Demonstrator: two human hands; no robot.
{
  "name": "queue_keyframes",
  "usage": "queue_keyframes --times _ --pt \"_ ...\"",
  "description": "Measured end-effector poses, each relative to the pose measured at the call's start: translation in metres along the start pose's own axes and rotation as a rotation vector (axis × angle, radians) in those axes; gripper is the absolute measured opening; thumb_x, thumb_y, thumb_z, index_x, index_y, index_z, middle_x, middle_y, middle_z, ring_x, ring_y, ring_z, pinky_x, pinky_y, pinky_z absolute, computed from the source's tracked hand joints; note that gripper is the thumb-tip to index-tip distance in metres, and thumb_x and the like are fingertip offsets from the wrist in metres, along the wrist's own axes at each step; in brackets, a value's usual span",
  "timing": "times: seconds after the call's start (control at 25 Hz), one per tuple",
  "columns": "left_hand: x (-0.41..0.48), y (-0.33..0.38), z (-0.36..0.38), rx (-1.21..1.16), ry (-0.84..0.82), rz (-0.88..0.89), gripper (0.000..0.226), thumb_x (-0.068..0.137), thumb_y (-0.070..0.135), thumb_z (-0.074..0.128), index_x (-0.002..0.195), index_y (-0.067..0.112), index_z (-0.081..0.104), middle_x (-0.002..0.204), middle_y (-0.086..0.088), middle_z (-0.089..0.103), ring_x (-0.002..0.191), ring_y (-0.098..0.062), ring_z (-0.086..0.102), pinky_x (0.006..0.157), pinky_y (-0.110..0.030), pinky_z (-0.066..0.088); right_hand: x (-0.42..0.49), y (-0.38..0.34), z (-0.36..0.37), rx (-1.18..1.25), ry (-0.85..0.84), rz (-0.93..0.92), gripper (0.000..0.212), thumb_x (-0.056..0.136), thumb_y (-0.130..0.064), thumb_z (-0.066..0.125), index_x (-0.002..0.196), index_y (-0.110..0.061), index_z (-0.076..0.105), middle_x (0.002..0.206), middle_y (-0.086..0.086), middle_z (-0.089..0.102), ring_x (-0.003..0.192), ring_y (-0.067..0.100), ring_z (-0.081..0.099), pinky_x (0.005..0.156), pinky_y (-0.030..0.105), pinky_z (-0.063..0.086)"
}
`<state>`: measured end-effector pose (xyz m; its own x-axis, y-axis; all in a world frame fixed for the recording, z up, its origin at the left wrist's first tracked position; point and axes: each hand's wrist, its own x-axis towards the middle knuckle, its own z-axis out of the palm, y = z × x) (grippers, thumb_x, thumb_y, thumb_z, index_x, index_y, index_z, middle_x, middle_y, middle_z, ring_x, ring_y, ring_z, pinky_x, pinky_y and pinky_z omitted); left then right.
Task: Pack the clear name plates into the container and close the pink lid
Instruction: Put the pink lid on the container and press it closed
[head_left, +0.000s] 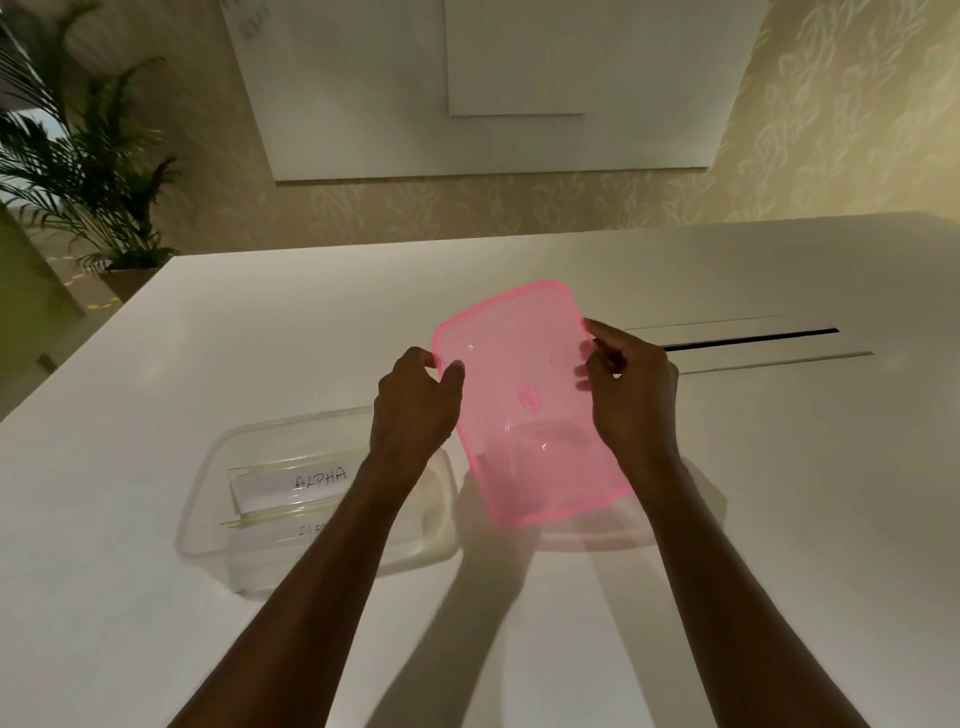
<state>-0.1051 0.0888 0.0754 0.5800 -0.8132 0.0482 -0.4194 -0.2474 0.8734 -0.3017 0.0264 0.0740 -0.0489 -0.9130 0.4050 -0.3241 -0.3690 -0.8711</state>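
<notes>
You've got the pink lid (524, 410) pinched by both long edges, tilted, up off the table (208, 338). Left hand (415, 410) clamps its left edge, right hand (631, 395) its right edge, fingers curled tight. The container (208, 499) sits open just left of the lid, name plates (291, 488) inside, one reading ALPHA.

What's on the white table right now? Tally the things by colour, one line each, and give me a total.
Pink: 1, the lid, held above the table by the left hand and right hand.
Clear: 3, the container and two name plates in it, ALPHA and a second name plate beside it.
Total: 4
</notes>
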Motion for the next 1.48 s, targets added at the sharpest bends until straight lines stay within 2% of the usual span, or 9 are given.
queue_keyframes --times 0.12,0.32,0.6,0.76,0.88,1.08,1.2,1.36,1.48 --pt "0.003 -0.003 -0.031 -0.134 0.020 -0.027 0.040 0.096 0.041 0.058 0.098 0.001 0.067 0.090 -0.016 0.072 0.080 -0.031 0.072 0.084 -0.050 0.061 -0.012 -0.025 0.011 -0.017 0.030 -0.107 0.038 0.099 -0.006 0.055 0.129 -0.023 0.070 0.100 0.000 0.074 0.076 0.017 0.073 0.081 0.041 0.062" --pt "0.009 -0.012 -0.082 -0.457 -0.022 -0.104 0.036 0.101 0.040 0.056 0.111 0.007 0.066 0.095 -0.018 0.073 0.079 -0.030 0.075 0.083 -0.044 0.063 -0.042 -0.070 0.033 -0.022 0.040 -0.360 0.037 0.100 -0.002 0.056 0.130 -0.018 0.070 0.106 0.000 0.071 0.093 0.016 0.069 0.079 0.018 0.054" --pt "0.018 -0.047 -0.154 -0.935 -0.282 -0.348 0.052 0.107 0.042 0.047 0.127 -0.005 0.058 0.121 -0.037 0.062 0.107 -0.045 0.071 0.095 -0.046 0.058 -0.102 -0.118 0.072 -0.143 -0.128 -0.658 0.049 0.093 0.009 0.062 0.135 -0.017 0.067 0.118 0.009 0.069 0.107 0.025 0.065 0.084 0.043 0.057" --pt "0.023 -0.058 -0.192 -1.267 -0.476 -0.537 0.060 0.106 0.044 0.047 0.128 -0.012 0.046 0.116 -0.039 0.064 0.089 -0.042 0.076 0.068 -0.047 0.065 -0.128 -0.132 0.085 -0.287 -0.261 -0.885 0.050 0.088 0.008 0.066 0.132 -0.016 0.070 0.122 0.008 0.072 0.109 0.029 0.067 0.084 0.044 0.055" --pt "0.032 -0.071 -0.212 -0.979 -0.375 -0.505 0.026 0.104 0.022 0.050 0.112 -0.001 0.061 0.088 -0.015 0.069 0.068 -0.022 0.072 0.056 -0.034 0.063 -0.141 -0.138 0.095 -0.360 -0.377 -0.952 0.039 0.094 -0.009 0.069 0.131 -0.021 0.070 0.123 0.000 0.071 0.110 0.023 0.066 0.087 0.040 0.053" --pt "0.035 -0.105 -0.224 -0.878 -0.391 -0.350 0.033 0.098 0.009 0.048 0.114 -0.006 0.072 0.113 -0.024 0.073 0.089 -0.030 0.074 0.076 -0.035 0.060 -0.088 -0.130 0.094 -0.157 -0.169 -0.288 0.036 0.098 -0.045 0.061 0.130 -0.029 0.064 0.125 -0.008 0.065 0.110 0.011 0.064 0.100 0.040 0.052" --pt "0.031 -0.117 -0.223 -0.917 -0.407 -0.277 0.028 0.090 0.012 0.058 0.098 -0.004 0.080 0.106 -0.025 0.075 0.086 -0.030 0.076 0.067 -0.031 0.061 -0.052 -0.112 0.104 0.003 -0.437 0.212 0.042 0.097 -0.039 0.065 0.135 -0.022 0.062 0.123 0.001 0.069 0.100 0.013 0.070 0.093 0.034 0.056" --pt "0.034 -0.127 -0.214 -0.911 -0.226 -0.239 0.023 0.093 0.003 0.056 0.098 -0.006 0.076 0.102 -0.029 0.075 0.085 -0.039 0.077 0.066 -0.039 0.061 -0.057 -0.081 0.136 0.249 -0.400 0.328 0.019 0.096 -0.020 0.066 0.113 -0.019 0.074 0.113 0.001 0.075 0.100 0.015 0.068 0.083 0.022 0.055" --pt "0.033 -0.133 -0.208 -0.888 -0.121 -0.203 0.022 0.093 -0.001 0.053 0.107 -0.007 0.068 0.103 -0.024 0.076 0.090 -0.039 0.077 0.067 -0.040 0.061 -0.056 -0.067 0.145 0.410 -0.356 0.427 0.020 0.096 -0.018 0.066 0.113 -0.019 0.077 0.115 0.006 0.076 0.106 0.017 0.070 0.095 0.029 0.055"
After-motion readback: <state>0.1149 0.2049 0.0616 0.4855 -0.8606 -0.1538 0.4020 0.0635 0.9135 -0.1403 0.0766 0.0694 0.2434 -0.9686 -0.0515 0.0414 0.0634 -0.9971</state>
